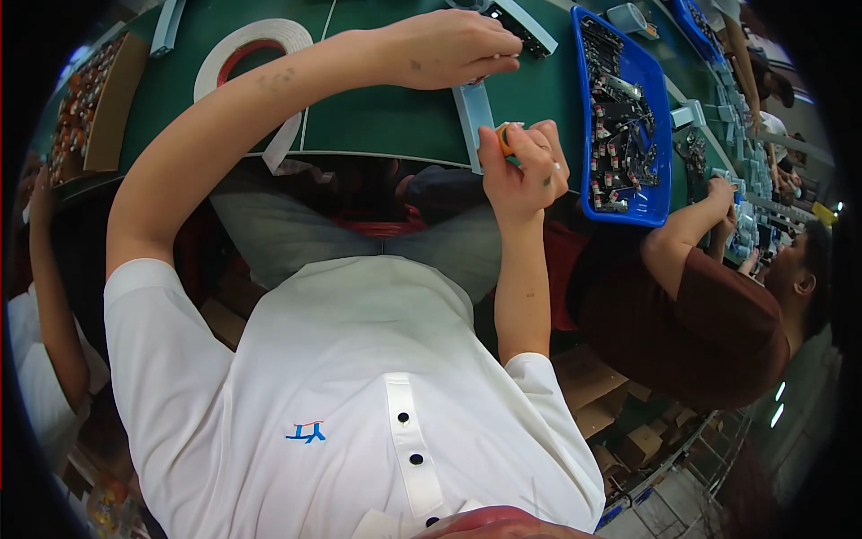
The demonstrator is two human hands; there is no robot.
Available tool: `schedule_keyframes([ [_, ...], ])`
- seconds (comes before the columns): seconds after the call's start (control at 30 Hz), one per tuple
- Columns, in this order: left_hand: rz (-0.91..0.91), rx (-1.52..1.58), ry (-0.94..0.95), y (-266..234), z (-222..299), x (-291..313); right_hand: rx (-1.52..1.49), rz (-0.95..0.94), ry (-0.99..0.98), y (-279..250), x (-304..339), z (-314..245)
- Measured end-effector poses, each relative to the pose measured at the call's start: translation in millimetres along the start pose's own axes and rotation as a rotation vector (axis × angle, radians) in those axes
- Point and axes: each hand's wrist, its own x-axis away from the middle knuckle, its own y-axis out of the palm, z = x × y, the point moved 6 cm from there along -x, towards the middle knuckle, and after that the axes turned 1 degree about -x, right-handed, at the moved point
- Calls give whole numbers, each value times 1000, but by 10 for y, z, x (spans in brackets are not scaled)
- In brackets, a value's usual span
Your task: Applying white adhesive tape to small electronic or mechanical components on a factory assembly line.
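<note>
Head view. The left hand bunches its fingers at the far end of a pale blue strip; whether its grip pinches the strip cannot be told. The right hand closes its grip around a small orange item. The strip reaches the near edge of the green surface, left of a blue tray.
</note>
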Motion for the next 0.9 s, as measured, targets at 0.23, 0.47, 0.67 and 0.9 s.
schedule_keyframes([
  [0.23, 162, -58, -78, -16, 129, 13, -108, -135, 90, 23, -121, 167],
  [0.47, 169, -93, 16, -1, 87, 0, -86, -345, 231, 82, -147, 210],
  [0.67, 162, -111, 95, 17, 60, -29, -146, -509, 372, 101, -140, 300],
  [0.9, -16, -256, 61, -73, 181, 10, -154, -463, 421, 76, -96, 257],
])
